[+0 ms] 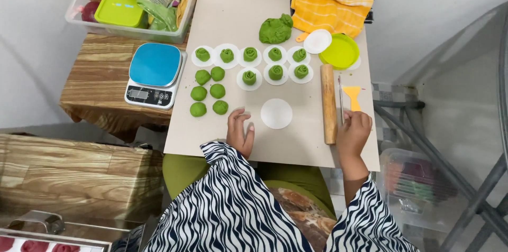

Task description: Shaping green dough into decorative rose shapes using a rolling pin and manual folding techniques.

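Head view, looking down on a beige board point(238, 14) laid across the person's lap.

Left hand point(241, 131): resting on the board near its front edge, fingers curled loosely, tips down on the surface. Nothing gripped. Nearest things: the lowest of six plain green balls point(208, 92) just up-left, and an empty white disc point(276, 113) just to the right. Not touching either.

Right hand point(353, 131): at the board's right side, fingers bent down over the near end of a thin knife point(340, 101), which lies parallel to the rolling pin point(328, 103). Looks like it is grasping the knife's end, but the fingers hide the contact, so can't confirm grip. The hand sits just beside the pin's lower end. Yellow scraper point(352, 96) lies just above the hand.

Layout on board:
- Balls in two columns, left of centre.
- Eight rose-shaped green pieces point(250, 54) on white discs, in two rows, five above and three below.
- Green dough lump point(275, 29) behind the rows.
- One more white disc point(317, 41) and a lime lid point(339, 51) at the back right, overlapping.
- Orange striped cloth point(332, 2) at the far right corner.

Off the board: blue-topped scale point(155, 74) on a wooden table to the left, clear bin point(132, 31) with boxes and bags behind it.
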